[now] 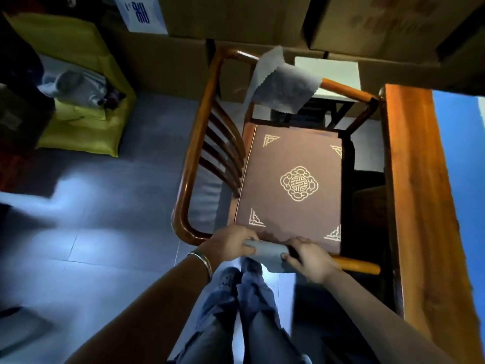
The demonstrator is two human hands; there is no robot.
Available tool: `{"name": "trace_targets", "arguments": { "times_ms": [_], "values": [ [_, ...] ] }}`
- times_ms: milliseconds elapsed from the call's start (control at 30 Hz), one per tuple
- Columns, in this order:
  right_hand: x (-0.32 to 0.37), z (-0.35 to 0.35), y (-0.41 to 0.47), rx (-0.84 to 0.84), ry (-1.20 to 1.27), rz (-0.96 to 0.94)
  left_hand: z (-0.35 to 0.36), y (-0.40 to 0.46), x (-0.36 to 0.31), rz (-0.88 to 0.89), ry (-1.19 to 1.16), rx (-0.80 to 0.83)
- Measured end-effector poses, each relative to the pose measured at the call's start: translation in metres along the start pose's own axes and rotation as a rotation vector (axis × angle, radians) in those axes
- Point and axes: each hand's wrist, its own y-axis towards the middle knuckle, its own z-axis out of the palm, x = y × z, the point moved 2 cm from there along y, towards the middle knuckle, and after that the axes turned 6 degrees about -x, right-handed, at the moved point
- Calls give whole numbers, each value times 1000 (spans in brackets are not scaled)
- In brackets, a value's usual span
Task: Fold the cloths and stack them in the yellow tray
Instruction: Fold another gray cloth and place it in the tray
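Both hands work at the near arm rail of a wooden armchair (189, 158). The left hand (231, 244) and the right hand (308, 257) each close their grip on opposite ends of a grey cloth (270, 252) that lies over that rail, fingers curled on top and thumbs pinching the fabric; part of the cloth hangs down below the rail toward the person's legs. A metal bangle (202, 261) sits on the left wrist.

A second grey cloth (284, 85) with a zigzag-cut edge is draped over the far arm rail of the chair, one corner sticking up. On the seat lies a brown cushion (294, 185) with a gold knot medallion in the middle and gold ornaments at its four corners; nothing rests on it.

Along the right side of the chair runs the edge of a wooden tabletop (420, 206), close against the chair's front. Cardboard boxes (236, 19) are stacked behind the far rail; one at the top left carries a white label with blue print, too blurred to read.

The yellow tray (86, 122) stands on the grey tiled floor (105, 232) well apart, to the left of the chair, with a pale bundled thing (76, 88) inside it that cannot be made out clearly.
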Motion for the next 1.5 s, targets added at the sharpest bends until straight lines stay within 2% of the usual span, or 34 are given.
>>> {"name": "trace_targets", "arguments": {
  "times_ms": [367,667,833,1000,1267,1500],
  "values": [
    [3,-14,-7,-155,46,1,-13,2,-11,107,41,-190],
    [7,-45,-60,-459,95,110,-56,3,-75,351,8,-221],
    [-10,-68,-126,-661,96,265,-58,11,-152,544,18,-110],
    [-36,-74,-211,-819,104,454,-27,12,-242,720,33,-1],
    [-89,-31,-384,-1029,195,890,91,-31,-413,1010,185,304],
    [-158,31,-493,-1076,333,1107,227,-62,-512,1071,280,478]
  ]
}}
